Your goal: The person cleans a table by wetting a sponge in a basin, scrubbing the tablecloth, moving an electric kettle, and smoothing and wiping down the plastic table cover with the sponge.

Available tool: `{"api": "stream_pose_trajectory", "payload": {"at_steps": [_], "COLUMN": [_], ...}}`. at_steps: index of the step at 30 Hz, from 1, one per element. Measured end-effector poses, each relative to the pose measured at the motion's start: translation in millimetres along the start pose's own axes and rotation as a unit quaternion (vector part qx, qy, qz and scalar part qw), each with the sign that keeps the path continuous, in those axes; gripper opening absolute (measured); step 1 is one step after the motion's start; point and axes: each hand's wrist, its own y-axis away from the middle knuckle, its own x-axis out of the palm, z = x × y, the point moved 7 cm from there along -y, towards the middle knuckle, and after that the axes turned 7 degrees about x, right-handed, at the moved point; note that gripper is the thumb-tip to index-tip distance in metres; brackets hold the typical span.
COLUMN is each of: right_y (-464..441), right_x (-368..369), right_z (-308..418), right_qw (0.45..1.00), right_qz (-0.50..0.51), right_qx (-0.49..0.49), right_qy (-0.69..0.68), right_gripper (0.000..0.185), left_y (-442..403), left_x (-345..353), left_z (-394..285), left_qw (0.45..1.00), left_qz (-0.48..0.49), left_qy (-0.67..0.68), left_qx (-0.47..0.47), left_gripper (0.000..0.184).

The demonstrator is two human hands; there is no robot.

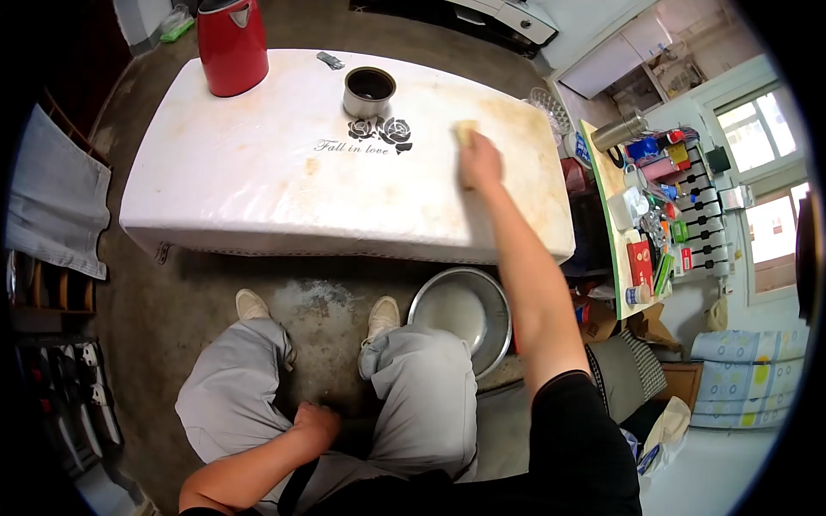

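My right hand point(480, 162) reaches out over the white tablecloth point(241, 185) and is closed on a pale yellow sponge point(465, 131), pressed to the cloth. Only the sponge's far end shows past my fingers. Brownish-yellow stains mark the cloth around it. Left of that hand is a printed black rose design point(381, 132) with the words "Fall in love". My left hand point(317, 423) lies curled near my left thigh, between my legs, and nothing shows in it. A metal pot point(368, 103) with a dark inside stands behind the roses.
A red kettle point(233, 47) stands at the table's back left, with a small grey object point(329, 60) near the back edge. On the floor by my right leg is a metal basin point(415, 314) with cloudy liquid. A cluttered side table point(613, 206) stands at right.
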Motion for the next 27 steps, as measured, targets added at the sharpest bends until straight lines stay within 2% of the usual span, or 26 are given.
{"api": "stream_pose_trajectory", "payload": {"at_steps": [2, 3, 4, 5, 6, 7, 9, 11, 12, 14, 15, 17, 19, 20, 21, 24, 25, 26, 27], "right_y": [31.0, 56.1, 81.8, 107.7, 137.2, 162.7, 184.4, 161.6, 141.2, 96.6, 82.6, 85.1, 112.4, 124.0, 141.7, 190.4, 201.1, 207.4, 216.9], "right_x": [27.1, 26.1, 31.3, 38.2, 31.0, 22.9, -3.3, -9.3, -14.6, -49.6, -65.0, -71.1, -67.0, -54.8, -43.2, -12.7, -5.1, -0.7, 0.5], "right_z": [75.8, 117.4, 146.7, 171.8, 195.0, 204.8, 199.3, 148.5, 109.0, 40.0, -5.6, -68.6, -38.3, -19.5, 2.5, 108.6, 145.3, 181.5, 205.3], "right_qw": [0.994, 0.988, 0.974, 0.954, 0.923, 0.897, 0.852, 0.906, 0.946, 0.988, 0.997, 0.998, 0.998, 0.998, 0.995, 0.971, 0.961, 0.945, 0.930], "right_qz": [0.038, 0.123, 0.166, 0.175, 0.224, 0.254, 0.268, 0.219, 0.213, 0.064, -0.040, -0.018, -0.005, 0.023, 0.006, 0.036, 0.066, 0.142, 0.133], "right_qx": [-0.084, -0.078, -0.108, -0.225, -0.301, -0.352, -0.410, -0.312, -0.143, -0.071, -0.065, 0.043, 0.039, -0.014, -0.096, -0.196, -0.213, -0.230, -0.281], "right_qy": [-0.067, -0.056, -0.108, -0.093, -0.084, -0.084, -0.185, -0.186, -0.196, -0.120, -0.021, 0.042, 0.053, 0.057, -0.010, -0.129, -0.166, -0.183, -0.198], "right_gripper": [0.029, 0.033, 0.031, 0.029, 0.028, 0.030, 0.033, 0.036, 0.033, 0.041, 0.040, 0.038, 0.037, 0.039, 0.039, 0.038, 0.035, 0.033, 0.038], "left_y": [0.3, -0.5, -2.2, -3.1, -5.5, -9.2, -5.6, -2.2, 1.6, 9.5, 9.8, 9.6, 11.2, 11.5, 11.2, 9.8, 6.6, 4.0, 2.0], "left_x": [3.8, 3.5, 0.3, -0.3, -0.6, 0.8, 3.1, -2.2, -4.2, -8.4, -6.7, -6.6, -10.1, -10.2, -10.4, -6.9, -0.4, 3.2, 5.8], "left_z": [0.0, 0.0, 1.0, 2.7, 4.4, 7.9, 10.5, 5.7, 3.2, -4.5, -7.3, -10.7, -10.5, -11.9, -14.5, -12.0, -10.8, -9.0, -6.1], "left_qw": [1.000, 1.000, 0.999, 0.999, 0.999, 0.999, 0.999, 1.000, 1.000, 0.999, 0.999, 0.998, 1.000, 0.999, 0.999, 0.999, 0.999, 0.999, 0.999], "left_qz": [0.004, 0.018, 0.032, 0.044, 0.019, -0.007, -0.027, -0.018, -0.026, -0.042, -0.043, -0.048, -0.010, 0.011, 0.008, -0.009, -0.018, -0.026, -0.004], "left_qy": [-0.009, -0.002, 0.005, 0.012, 0.017, 0.023, 0.022, 0.015, 0.012, 0.005, 0.002, -0.008, 0.004, 0.009, -0.001, -0.023, -0.023, -0.025, -0.025], "left_qx": [0.000, -0.008, -0.017, -0.027, -0.031, -0.037, -0.037, -0.019, -0.014, -0.002, 0.009, 0.031, 0.029, 0.028, 0.033, 0.032, 0.029, 0.026, 0.021], "left_gripper": [0.026, 0.026, 0.026, 0.026, 0.024, 0.022, 0.019, 0.018, 0.018, 0.018, 0.018, 0.018, 0.019, 0.020, 0.021, 0.022, 0.022, 0.023, 0.023]}}
